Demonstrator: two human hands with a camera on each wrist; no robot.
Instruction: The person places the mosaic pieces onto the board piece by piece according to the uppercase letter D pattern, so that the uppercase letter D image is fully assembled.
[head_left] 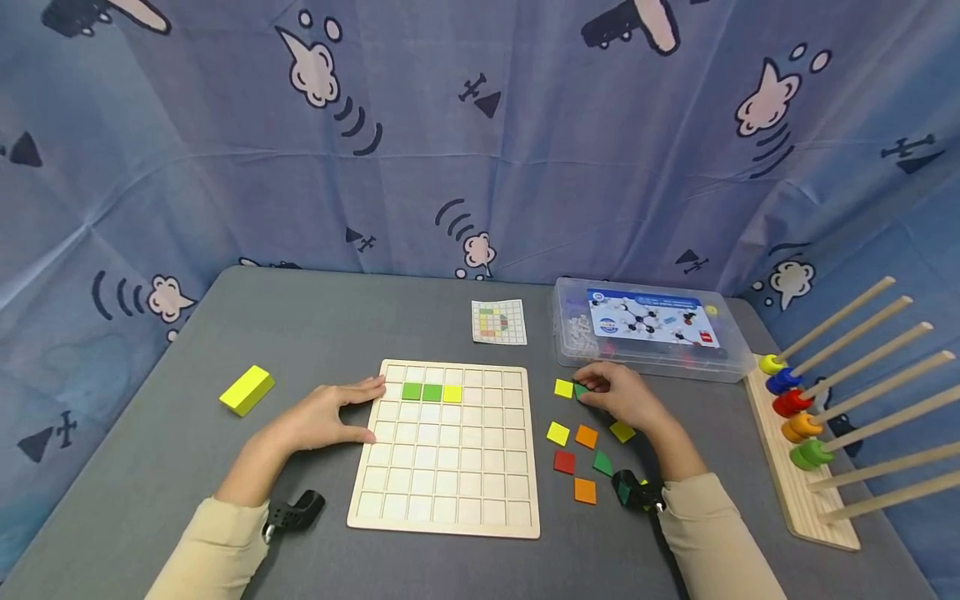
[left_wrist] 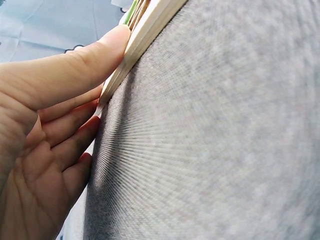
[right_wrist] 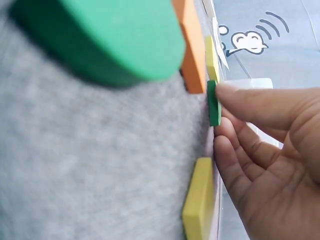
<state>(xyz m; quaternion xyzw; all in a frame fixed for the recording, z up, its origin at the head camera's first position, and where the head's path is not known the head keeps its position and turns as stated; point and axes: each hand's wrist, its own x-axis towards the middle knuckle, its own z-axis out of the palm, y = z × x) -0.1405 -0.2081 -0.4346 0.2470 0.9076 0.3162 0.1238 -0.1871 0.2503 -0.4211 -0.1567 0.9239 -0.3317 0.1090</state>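
On the worktop, the right hand pinches a green tile just beside a loose yellow tile, right of the grid board. The left hand is spread, thumb and fingers touching the board's left edge. Two green squares and a yellow square sit in one row toward its far side. The step looks like picking up a tile; the next move seems to call for lifting it clear while the board stays steady.
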